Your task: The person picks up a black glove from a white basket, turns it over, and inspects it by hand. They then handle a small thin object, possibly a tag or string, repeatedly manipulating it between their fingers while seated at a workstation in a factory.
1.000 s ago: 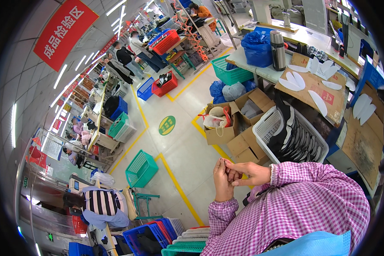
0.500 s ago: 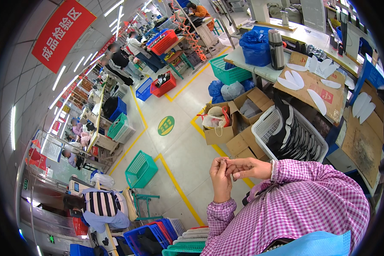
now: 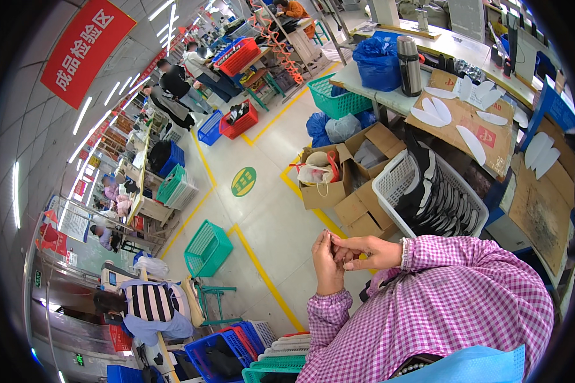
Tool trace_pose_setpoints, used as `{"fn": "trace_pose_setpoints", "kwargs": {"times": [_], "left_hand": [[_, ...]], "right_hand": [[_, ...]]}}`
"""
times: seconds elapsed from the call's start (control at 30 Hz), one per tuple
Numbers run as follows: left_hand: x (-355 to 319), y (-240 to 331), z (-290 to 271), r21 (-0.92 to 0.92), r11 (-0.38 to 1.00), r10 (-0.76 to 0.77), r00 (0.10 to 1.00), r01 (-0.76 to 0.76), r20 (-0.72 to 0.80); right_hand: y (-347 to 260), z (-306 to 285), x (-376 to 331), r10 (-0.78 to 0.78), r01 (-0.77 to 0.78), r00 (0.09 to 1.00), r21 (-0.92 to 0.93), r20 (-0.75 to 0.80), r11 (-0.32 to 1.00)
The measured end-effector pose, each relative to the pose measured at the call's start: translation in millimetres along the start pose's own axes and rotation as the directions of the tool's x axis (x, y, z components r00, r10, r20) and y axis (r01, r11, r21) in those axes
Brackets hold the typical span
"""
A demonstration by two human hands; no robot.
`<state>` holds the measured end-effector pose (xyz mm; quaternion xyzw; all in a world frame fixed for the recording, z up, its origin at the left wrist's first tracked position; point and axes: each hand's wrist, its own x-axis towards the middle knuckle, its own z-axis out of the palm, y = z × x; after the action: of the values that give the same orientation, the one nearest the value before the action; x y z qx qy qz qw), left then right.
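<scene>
My left hand [image 3: 328, 267] is raised in front of my checked sleeves, its fingers bent and their tips pinched together. From the right comes my right hand [image 3: 372, 251], fingers curled inward, its fingertips meeting those of the left. Whatever lies between the fingertips, if anything, is too small or hidden to name. Beyond the right hand stands a white plastic basket [image 3: 384, 191] filled with dark shoe pieces [image 3: 437, 207]. Opened cardboard boxes [image 3: 364, 210] sit on the floor beside it, one with a light cloth bag inside.
White sole-shaped pieces [image 3: 471, 143] lie on cardboard on the right-hand table, by a steel flask [image 3: 409, 66]. A green basket [image 3: 208, 249] stands on the floor at left. Stacked crates [image 3: 218, 357] are near my left elbow. A person in stripes [image 3: 150, 303] works at lower left.
The view has shifted slightly, so the surroundings sit a little further left and up. My hands stay together, the right fingers slightly lower against the left.
</scene>
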<state>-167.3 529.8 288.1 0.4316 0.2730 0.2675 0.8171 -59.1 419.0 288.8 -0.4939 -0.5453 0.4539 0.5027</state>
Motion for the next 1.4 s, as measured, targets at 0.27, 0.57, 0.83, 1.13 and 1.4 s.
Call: {"fn": "trace_pose_setpoints", "kwargs": {"times": [0.27,0.57,0.83,1.13,1.4], "left_hand": [[-1,0,9,0.102,0.981,0.172,0.983,-0.164,-0.071],[8,-10,-5,0.144,0.982,0.13,0.99,-0.121,-0.055],[9,3,-12,0.118,0.971,0.205,0.978,-0.208,0.038],[-15,21,-6,0.398,0.816,0.329,0.903,-0.418,0.275],[-26,28,-11,0.644,0.631,0.363,0.899,-0.432,0.247]], "right_hand": [[-4,-10,1,0.16,-0.107,0.986,0.576,-0.043,0.811],[8,1,0,-0.034,0.037,0.998,0.042,-0.054,0.998],[20,-16,-3,0.077,-0.067,0.997,0.721,0.02,0.69],[18,-24,-7,0.015,-0.016,1.0,0.731,0.007,0.683],[9,-19,-9,0.07,-0.065,0.997,0.686,0.021,0.725]]}}
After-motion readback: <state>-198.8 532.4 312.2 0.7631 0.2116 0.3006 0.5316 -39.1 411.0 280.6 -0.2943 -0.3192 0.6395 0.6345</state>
